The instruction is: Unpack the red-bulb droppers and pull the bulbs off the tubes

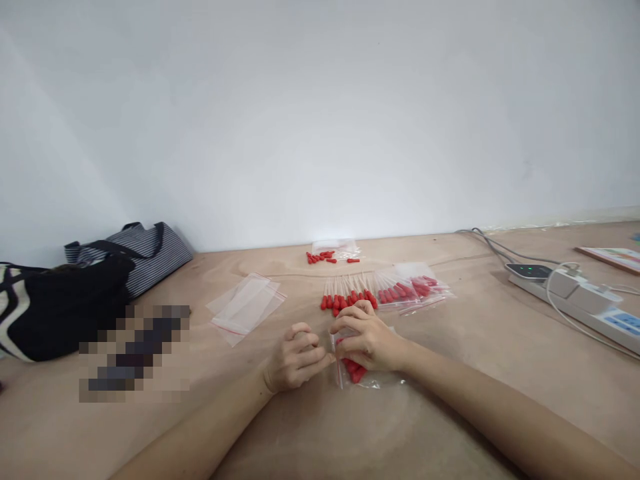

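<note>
A small clear zip-lock bag with a red line along its opening lies on the table in front of me. Red-headed pieces show inside it. My right hand is over the bag, fingers bent and gripping it near the opening. From the left, my left hand meets the opening edge, its thumb and index finger closed there and the other fingers curled. Just beyond my right hand lies a row of thin pale sticks with red heads. Beside that row, filled zip-lock bags overlap one another.
Flat zip-lock bags lie to the left. Further back are more red-headed sticks beside another bag. A striped bag and a black bag occupy the left side. A power strip with cables runs along the right.
</note>
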`<state>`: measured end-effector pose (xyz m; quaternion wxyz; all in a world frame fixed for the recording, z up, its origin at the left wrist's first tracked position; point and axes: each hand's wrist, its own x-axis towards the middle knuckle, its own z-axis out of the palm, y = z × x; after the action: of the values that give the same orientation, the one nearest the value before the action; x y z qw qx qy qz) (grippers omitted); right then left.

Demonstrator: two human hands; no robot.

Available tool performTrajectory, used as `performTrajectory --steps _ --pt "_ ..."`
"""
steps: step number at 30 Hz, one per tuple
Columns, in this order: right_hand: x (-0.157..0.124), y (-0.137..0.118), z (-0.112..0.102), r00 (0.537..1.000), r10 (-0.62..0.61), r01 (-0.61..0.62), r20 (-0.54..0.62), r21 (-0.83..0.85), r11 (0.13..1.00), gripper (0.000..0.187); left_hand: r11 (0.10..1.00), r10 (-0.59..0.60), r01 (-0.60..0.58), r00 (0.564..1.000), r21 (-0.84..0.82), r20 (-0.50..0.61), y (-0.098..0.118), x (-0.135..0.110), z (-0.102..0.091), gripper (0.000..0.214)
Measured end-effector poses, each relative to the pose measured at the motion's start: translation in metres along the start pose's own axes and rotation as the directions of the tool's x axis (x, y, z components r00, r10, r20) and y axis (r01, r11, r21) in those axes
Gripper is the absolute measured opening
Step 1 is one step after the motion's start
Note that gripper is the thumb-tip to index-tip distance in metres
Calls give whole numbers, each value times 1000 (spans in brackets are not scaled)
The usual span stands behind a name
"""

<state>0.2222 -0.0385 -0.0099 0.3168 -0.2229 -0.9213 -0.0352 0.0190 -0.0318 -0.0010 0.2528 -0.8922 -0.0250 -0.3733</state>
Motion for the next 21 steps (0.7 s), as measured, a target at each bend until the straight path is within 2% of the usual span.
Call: performTrajectory --steps 6,9,16,18,21 --pt "4 -2 -2 995 -18 28 99 -98 995 16 1000 13 -13 1000 -19 19 -1 1 0 14" --pt "2 -1 -1 998 -18 26 57 -141 990 17 1000 -14 14 1000 -27 8 -2 -2 2 12" --pt "0 2 4 999 -37 31 -32 -166 986 19 987 -160 161 987 -5 23 -4 -5 7 4" --pt "-1 2 6 997 -42 31 -60 -174 984 20 985 -170 170 985 14 25 -4 -4 8 10" --pt "-2 2 9 994 -41 22 -102 -182 983 20 990 -143 143 990 -16 15 -4 -3 10 9"
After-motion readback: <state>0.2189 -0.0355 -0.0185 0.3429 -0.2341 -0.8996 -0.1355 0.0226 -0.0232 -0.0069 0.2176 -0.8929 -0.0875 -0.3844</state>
